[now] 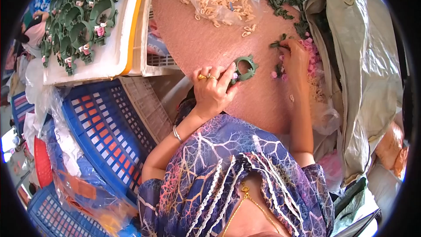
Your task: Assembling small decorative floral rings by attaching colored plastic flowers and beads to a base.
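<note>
- left hand (213, 88) gripping green ring-shaped plastic part (244, 69), held just above pinkish tabletop (197, 39)
- right hand (296, 57) pinching small dark green piece (278, 43) beside pink bits (312, 55)
- tray (112, 59) of assembled green parts at left

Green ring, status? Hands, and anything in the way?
Left hand grips green ring. Right hand picks at pink bits on table. Nothing between them.
</note>
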{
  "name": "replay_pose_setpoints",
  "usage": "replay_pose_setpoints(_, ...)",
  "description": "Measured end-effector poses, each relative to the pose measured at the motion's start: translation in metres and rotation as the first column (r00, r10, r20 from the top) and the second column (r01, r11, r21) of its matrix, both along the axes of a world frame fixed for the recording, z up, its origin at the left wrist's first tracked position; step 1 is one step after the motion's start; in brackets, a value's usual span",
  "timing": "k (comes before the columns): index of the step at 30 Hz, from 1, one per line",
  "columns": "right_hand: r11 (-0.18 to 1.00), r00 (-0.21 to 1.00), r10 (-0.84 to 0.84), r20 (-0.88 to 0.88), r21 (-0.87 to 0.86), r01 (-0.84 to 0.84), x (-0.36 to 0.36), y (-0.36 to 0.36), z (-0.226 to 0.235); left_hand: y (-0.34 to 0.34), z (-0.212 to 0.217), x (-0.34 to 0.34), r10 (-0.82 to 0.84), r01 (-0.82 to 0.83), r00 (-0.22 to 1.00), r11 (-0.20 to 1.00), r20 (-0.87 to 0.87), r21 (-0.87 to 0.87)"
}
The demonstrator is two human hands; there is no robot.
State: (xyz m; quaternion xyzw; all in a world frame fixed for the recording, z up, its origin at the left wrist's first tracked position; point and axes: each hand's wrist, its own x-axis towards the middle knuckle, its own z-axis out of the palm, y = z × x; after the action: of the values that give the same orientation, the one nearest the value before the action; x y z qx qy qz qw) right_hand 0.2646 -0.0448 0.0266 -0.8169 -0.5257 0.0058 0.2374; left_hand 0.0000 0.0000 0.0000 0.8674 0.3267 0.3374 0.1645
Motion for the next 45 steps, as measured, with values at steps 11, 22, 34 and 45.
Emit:
replay_pose_setpoints(11, 0.985, 0.860, -0.004, -0.510, 0.147, 0.092, -0.019, -0.006, 0.011, 0.000, 0.001, 0.000, 0.025, -0.025, 1.000, 1.000, -0.011, -0.001)
replay_pose_setpoints(22, 0.989, -0.167, 0.146, -0.975, 0.145, 0.015, -0.017, -0.025, 0.005, 0.001, 0.002, 0.001, 0.015, -0.015, 1.000, 1.000, 0.004, 0.012)
replay_pose_setpoints(34, 0.987, -0.499, 0.070, -0.864, -0.013, 0.161, -0.038, -0.013, 0.018, 0.001, 0.004, -0.001, 0.011, -0.011, 1.000, 1.000, -0.021, 0.001)
replay_pose_setpoints(45, 0.873, 0.761, 0.457, -0.460, 0.069, -0.482, -0.068, 0.005, 0.052, 0.002, 0.002, 0.000, 0.025, -0.025, 0.999, 1.000, 0.035, 0.007)
